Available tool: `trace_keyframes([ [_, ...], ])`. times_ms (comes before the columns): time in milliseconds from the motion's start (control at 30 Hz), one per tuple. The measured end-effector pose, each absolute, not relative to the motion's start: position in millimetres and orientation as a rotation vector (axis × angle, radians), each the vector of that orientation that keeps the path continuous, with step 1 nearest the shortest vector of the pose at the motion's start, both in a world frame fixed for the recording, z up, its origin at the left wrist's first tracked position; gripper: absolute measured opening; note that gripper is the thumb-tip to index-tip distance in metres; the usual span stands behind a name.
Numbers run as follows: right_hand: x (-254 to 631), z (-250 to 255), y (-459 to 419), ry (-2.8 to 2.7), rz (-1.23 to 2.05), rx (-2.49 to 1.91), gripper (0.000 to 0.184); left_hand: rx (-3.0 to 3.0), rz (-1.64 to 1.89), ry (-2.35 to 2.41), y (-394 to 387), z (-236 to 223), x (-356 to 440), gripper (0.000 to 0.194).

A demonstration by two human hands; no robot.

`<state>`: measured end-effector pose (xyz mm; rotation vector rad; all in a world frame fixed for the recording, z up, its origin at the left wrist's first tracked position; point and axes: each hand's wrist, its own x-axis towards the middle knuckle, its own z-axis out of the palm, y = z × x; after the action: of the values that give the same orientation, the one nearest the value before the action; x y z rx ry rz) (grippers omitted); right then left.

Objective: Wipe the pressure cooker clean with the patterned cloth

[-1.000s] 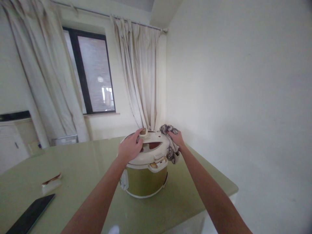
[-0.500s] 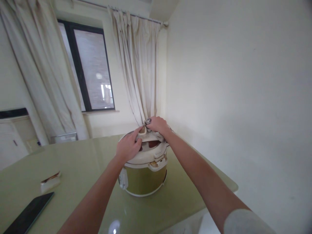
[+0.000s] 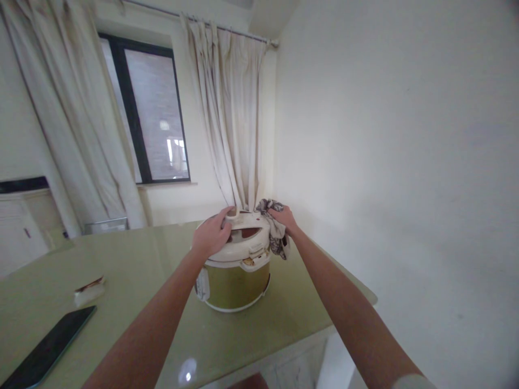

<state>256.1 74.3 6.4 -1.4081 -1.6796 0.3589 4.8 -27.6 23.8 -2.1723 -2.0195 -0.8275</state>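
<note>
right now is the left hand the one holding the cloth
No, the right hand holds the cloth, while the left hand is on the pot's lid.

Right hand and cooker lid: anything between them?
Yes, in the head view: the patterned cloth, held in the right hand, lies between it and the cooker lid.

Soft, rather dim light filled the room, greyish and low in contrast. The window (image 3: 156,113) glowed pale, its pane carrying bright reflections, and a small white glare sat on the glossy table (image 3: 141,259) near the lower edge. Faint, diffuse shading lay across the right wall (image 3: 385,135). Wide-angle stretching bent the edges, the top right corner darkened, and the cooker's (image 3: 235,286) fine markings smeared.
</note>
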Motion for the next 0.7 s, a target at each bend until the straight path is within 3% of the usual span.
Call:
trace_keyframes([
  [167, 244.7, 13.5, 27.8, -1.865, 0.168, -1.135, 0.03, -2.172, -0.813, -2.027, -27.0, 24.1, 4.6, 0.059],
  [300, 204.7, 31.3, 9.0, -2.036, -0.202, -1.276, 0.041, -2.178, -0.815, -2.022, -24.8, 22.8, 3.6, 0.059],
  [400, 179.7, 43.7, 17.8, -2.016, -0.335, -1.422, 0.037, -2.181, -0.802, -2.036, -24.5, 22.9, 3.4, 0.06],
  [567, 165.8, 55.6, 59.6, -2.014, -0.248, -1.541, 0.035, -2.169, -0.805, -2.007, -25.5, 22.7, 3.7, 0.061],
  [700, 166.0, 60.5, 100.6, -1.949, 0.126, -1.593, 0.043, -2.187, -0.826, -1.987, -24.4, 20.4, 2.3, 0.061],
])
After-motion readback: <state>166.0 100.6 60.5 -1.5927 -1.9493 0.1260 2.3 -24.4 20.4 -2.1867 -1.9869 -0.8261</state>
